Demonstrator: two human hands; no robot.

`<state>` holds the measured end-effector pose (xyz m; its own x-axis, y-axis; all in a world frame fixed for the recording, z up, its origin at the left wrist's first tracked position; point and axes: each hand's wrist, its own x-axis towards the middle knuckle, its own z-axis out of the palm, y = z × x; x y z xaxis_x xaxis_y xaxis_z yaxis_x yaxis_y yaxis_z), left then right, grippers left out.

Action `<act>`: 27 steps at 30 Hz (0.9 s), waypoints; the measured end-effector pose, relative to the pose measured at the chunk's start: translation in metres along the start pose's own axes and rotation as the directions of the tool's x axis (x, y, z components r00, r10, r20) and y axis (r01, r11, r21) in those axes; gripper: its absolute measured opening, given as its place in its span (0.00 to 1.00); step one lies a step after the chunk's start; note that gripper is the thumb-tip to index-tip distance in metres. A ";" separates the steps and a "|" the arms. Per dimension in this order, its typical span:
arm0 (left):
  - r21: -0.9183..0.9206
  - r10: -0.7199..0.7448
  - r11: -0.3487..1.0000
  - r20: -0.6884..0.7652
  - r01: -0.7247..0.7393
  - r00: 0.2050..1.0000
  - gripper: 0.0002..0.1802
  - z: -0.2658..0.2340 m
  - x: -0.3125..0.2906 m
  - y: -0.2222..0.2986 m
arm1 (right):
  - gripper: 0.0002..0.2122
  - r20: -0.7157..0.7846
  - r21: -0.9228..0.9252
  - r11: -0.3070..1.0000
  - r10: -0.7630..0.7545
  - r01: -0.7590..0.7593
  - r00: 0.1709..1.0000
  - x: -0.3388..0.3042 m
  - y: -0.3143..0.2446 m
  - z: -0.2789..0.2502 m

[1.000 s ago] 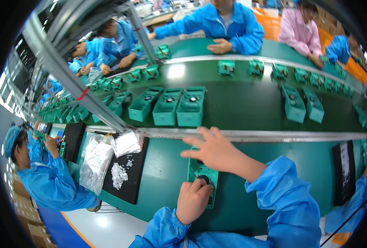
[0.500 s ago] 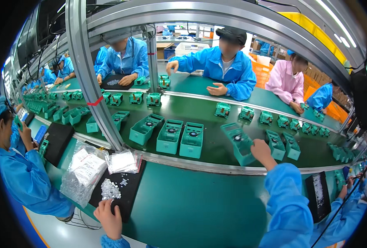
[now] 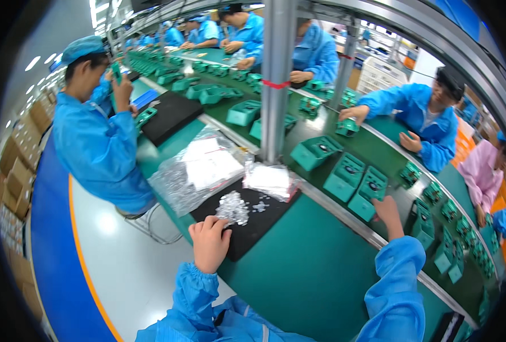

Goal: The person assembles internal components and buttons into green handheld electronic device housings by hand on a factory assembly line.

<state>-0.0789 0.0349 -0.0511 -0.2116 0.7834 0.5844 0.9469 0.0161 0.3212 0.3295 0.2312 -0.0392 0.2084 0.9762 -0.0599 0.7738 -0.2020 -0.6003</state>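
Observation:
My left hand (image 3: 210, 245) rests at the near edge of a pile of small clear pieces (image 3: 232, 208) on a black foam mat (image 3: 253, 233). Its fingers are curled together, and whatever is between them is hidden. My right hand (image 3: 388, 215) grips the near end of a green plastic housing (image 3: 370, 188) that has a round dark part inside. Beside it stand two similar housings, one (image 3: 344, 175) next to it and another (image 3: 315, 153) farther left. To the right of my hand, a further green housing (image 3: 422, 223) stands on the dark green belt.
Plastic bags with white packets (image 3: 210, 165) lie by a metal post (image 3: 277, 85). A metal rail (image 3: 344, 215) edges the belt. Across it, a co-worker's hand (image 3: 354, 114) touches a green assembly (image 3: 347, 127). Another co-worker (image 3: 96, 131) is at my left.
The view has turned left. My right hand has left the tilted housing, which now stands on the belt, and has reached another to its left. My left hand stays by the pile.

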 end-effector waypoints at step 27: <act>-0.526 0.152 0.850 0.166 -0.043 0.974 0.03 -0.011 -0.002 0.061 | 0.12 0.169 -0.404 0.329 -0.890 0.853 0.424 -0.194 -0.035 -0.033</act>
<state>-0.0234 0.0274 -0.0251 -0.0221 0.8690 0.4942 0.6862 -0.3463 0.6397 0.2817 0.0458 0.0192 -0.7015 0.6067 0.3739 0.6745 0.7346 0.0736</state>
